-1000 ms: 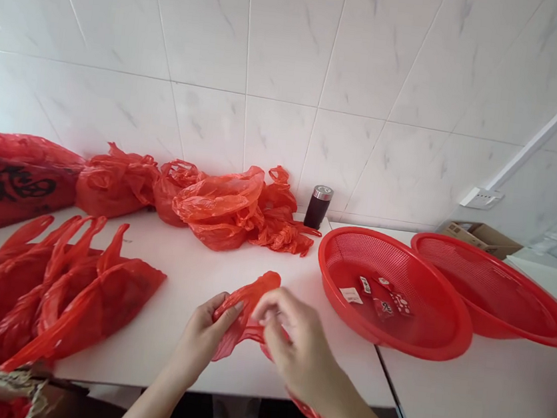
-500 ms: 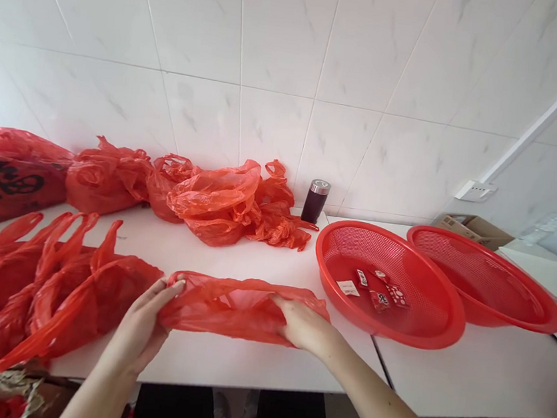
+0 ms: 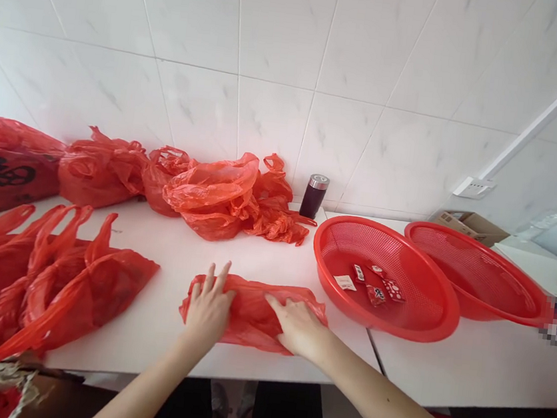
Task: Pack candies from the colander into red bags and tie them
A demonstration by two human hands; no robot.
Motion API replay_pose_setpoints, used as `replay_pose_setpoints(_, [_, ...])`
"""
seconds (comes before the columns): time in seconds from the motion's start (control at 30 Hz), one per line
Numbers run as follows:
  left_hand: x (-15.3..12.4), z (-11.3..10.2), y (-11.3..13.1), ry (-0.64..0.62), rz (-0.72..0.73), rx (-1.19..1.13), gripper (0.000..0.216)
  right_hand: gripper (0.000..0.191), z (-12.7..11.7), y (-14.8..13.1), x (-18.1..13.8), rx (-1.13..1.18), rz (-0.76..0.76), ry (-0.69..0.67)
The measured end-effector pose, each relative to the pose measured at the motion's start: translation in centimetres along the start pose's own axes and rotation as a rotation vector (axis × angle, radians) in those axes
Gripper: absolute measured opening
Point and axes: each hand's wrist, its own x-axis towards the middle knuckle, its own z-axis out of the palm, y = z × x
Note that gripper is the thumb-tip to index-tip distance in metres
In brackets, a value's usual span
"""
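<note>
A thin red plastic bag (image 3: 253, 300) lies flattened on the white table in front of me. My left hand (image 3: 210, 305) rests on its left part with the fingers stretched out and spread. On the right part lies my right hand (image 3: 298, 325), its index finger extended across the film and the other fingers partly bent. Neither hand is wrapped round the plastic. To the left, several red plastic bags (image 3: 59, 278) with their handles standing up lie overlapped near the front edge.
Two red plastic baskets (image 3: 320, 261) stand at the right, the nearer holding several small packets (image 3: 377, 294). Along the wall are a dark tumbler (image 3: 313, 199), filled red bags (image 3: 101, 172) and an open cardboard box (image 3: 475, 226). A torn carton (image 3: 30, 385) sits at lower left.
My left hand has let go of the bag's left end and moved right onto its top, fingers spread. The bag's raised opening now lies flatter; my right hand stays near its right part.
</note>
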Motion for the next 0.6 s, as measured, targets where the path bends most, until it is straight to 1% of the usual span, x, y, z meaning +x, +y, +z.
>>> replay_pose_setpoints(0.03, [0.0,0.2,-1.3,-0.007,-0.023,0.014,0.038,0.093,0.0,0.5,-0.3,0.012,0.029,-0.025])
replay_pose_setpoints(0.1, [-0.3,-0.2,-3.4,-0.028,-0.052,0.025,0.046,0.096,-0.3,1.4,-0.6,0.044,0.086,-0.067])
replay_pose_setpoints(0.17, [-0.6,-1.1,-4.6,-0.063,-0.048,0.01,0.052,0.094,-0.6,1.9,-0.7,0.08,0.106,-0.09])
replay_pose_setpoints(0.2, [-0.7,-1.5,-4.8,-0.076,-0.041,-0.015,0.055,0.09,-0.7,1.9,-0.7,0.093,0.09,-0.079])
replay_pose_setpoints(0.23, [-0.8,-1.8,-4.7,-0.087,-0.036,-0.062,0.058,0.079,-0.8,1.8,-0.6,0.102,0.056,-0.041])
replay_pose_setpoints(0.27, [-0.9,-1.9,-4.5,-0.096,-0.04,-0.134,0.06,0.064,-0.9,1.5,-0.5,0.106,0.011,0.017])
replay_pose_setpoints(0.3, [-0.9,-2.0,-4.2,-0.103,-0.059,-0.224,0.059,0.046,-0.9,1.1,-0.4,0.107,-0.033,0.09])
replay_pose_setpoints(0.33, [-1.0,-1.9,-3.7,-0.106,-0.09,-0.324,0.056,0.032,-0.7,0.7,-0.1,0.103,-0.07,0.164])
replay_pose_setpoints(0.37, [-1.0,-1.6,-3.2,-0.104,-0.13,-0.422,0.05,0.029,-0.5,0.3,0.1,0.099,-0.096,0.226])
replay_pose_setpoints(0.4, [-1.1,-1.3,-2.6,-0.094,-0.178,-0.506,0.044,0.03,-0.2,-0.1,0.4,0.099,-0.113,0.254])
replay_pose_setpoints(0.43, [-1.1,-1.0,-2.1,-0.075,-0.229,-0.569,0.042,0.028,0.2,-0.4,0.7,0.105,-0.121,0.247])
replay_pose_setpoints(0.47, [-1.2,-0.6,-1.5,-0.048,-0.275,-0.613,0.046,0.023,0.6,-0.7,1.0,0.119,-0.126,0.215])
replay_pose_setpoints(0.5, [-1.3,-0.2,-1.1,-0.015,-0.311,-0.637,0.055,0.019,1.0,-0.8,1.2,0.137,-0.122,0.17])
replay_pose_setpoints(0.53, [-1.4,0.1,-0.8,0.011,-0.332,-0.642,0.065,0.022,1.3,-0.8,1.4,0.156,-0.108,0.123])
replay_pose_setpoints(0.57, [-1.5,0.3,-0.7,0.021,-0.344,-0.626,0.074,0.035,1.5,-0.7,1.5,0.172,-0.079,0.077])
replay_pose_setpoints(0.6, [-1.6,0.4,-0.8,0.015,-0.352,-0.59,0.081,0.054,1.5,-0.5,1.6,0.181,-0.036,0.037])
